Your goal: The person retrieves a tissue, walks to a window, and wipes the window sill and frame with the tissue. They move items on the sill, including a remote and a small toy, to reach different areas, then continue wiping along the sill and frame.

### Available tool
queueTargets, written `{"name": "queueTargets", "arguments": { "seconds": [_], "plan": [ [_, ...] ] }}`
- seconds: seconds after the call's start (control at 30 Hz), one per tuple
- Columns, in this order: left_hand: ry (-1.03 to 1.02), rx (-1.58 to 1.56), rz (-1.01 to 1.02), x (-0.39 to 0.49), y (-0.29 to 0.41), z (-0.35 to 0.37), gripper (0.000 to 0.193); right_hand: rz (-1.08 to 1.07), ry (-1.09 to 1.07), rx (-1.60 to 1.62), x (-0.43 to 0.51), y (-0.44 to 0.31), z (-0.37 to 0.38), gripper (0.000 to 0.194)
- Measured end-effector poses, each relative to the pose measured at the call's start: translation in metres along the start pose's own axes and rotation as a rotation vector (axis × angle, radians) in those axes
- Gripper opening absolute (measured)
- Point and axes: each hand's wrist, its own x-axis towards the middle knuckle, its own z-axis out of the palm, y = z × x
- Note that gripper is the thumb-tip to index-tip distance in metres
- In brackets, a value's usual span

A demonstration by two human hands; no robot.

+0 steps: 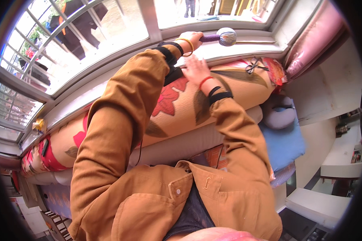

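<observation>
My left hand (193, 38), with a yellow bangle at its wrist, is closed around the end of a purple textured stick (210, 38). At the stick's far end is a round ball (227, 36) with a pale, multicoloured, wound surface, above the white windowsill (244, 47). Nearer to me, my right hand (196, 70), with a red cord at its wrist, lies palm down with fingers somewhat apart. It is at the sill's edge and the top of the flower-patterned sofa-back cover (181, 120), holding nothing visible.
A barred window frame (152, 21) runs beyond the sill. On the cover's right end lie a small black-framed object (253, 67), possibly scissors or glasses, and a red packet (276, 72). A pink curtain (315, 39) hangs at right, above a grey neck pillow (279, 116) and blue cushion (285, 143).
</observation>
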Motion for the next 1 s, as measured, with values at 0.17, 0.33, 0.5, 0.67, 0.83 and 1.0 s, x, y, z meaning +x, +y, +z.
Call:
{"name": "queueTargets", "arguments": {
  "seconds": [0.17,0.33,0.5,0.67,0.83,1.0],
  "plan": [
    [-0.005,0.017,-0.05,0.08,0.032,0.041,0.03,-0.016,0.009,0.058,0.005,-0.002,0.007,0.059],
    [-0.031,-0.033,-0.034,0.108,0.032,0.067,0.029,0.011,0.048,0.294,0.001,0.003,-0.008,0.054],
    [-0.033,0.074,0.004,0.113,0.021,0.079,0.033,0.005,0.037,0.449,0.002,0.008,-0.007,0.053],
    [-0.02,0.079,-0.013,0.096,0.021,0.069,0.041,-0.101,0.133,0.207,0.009,0.005,0.0,0.058],
    [0.148,-0.031,0.066,0.023,0.019,0.028,0.048,-0.057,-0.139,0.013,0.01,0.005,0.003,0.067],
    [0.35,-0.001,0.089,-0.16,-0.034,-0.012,0.051,-0.015,-0.063,0.088,0.018,-0.008,0.008,0.089]
  ]
}}
